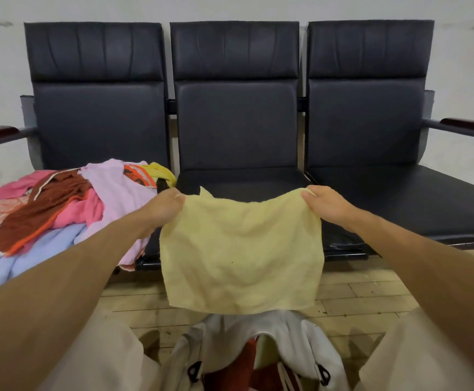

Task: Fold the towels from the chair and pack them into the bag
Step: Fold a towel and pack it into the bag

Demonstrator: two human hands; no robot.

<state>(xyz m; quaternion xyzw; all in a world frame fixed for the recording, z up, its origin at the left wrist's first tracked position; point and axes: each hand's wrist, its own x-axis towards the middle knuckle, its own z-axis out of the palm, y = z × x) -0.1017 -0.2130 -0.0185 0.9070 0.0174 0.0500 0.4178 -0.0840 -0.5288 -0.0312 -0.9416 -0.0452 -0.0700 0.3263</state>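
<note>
Cloth lies nearest us: a white bag (295,334) slumps on the floor (357,294) between our knees. Its mouth is open upward, with something red and a sliver of pale yellow already inside.

Just above it hangs the yellow towel (241,255), held in the air in front of the bench, its lower edge near the bag's rim. Our left hand (165,206) pinches the top left corner and our right hand (327,206) pinches the top right corner. The fingers curl over the hem, so the cloth spreads flat between them. It is a small, roughly square piece of soft terry that sags a little along the top edge, with one tiny dark speck low in the middle.

We judge that we are at the start of folding this one: it is spread and squared but not yet doubled. The next move calls for bringing the two corners together evenly, or laying it on a seat, so the edges meet before it goes into the bag.

Farther off, on the left seat of the bench (236,128), a heap of towels (60,213) waits, a tangle of pink, lilac, light blue and rust brown. The middle and right seats stand beyond, against a pale wall.
</note>
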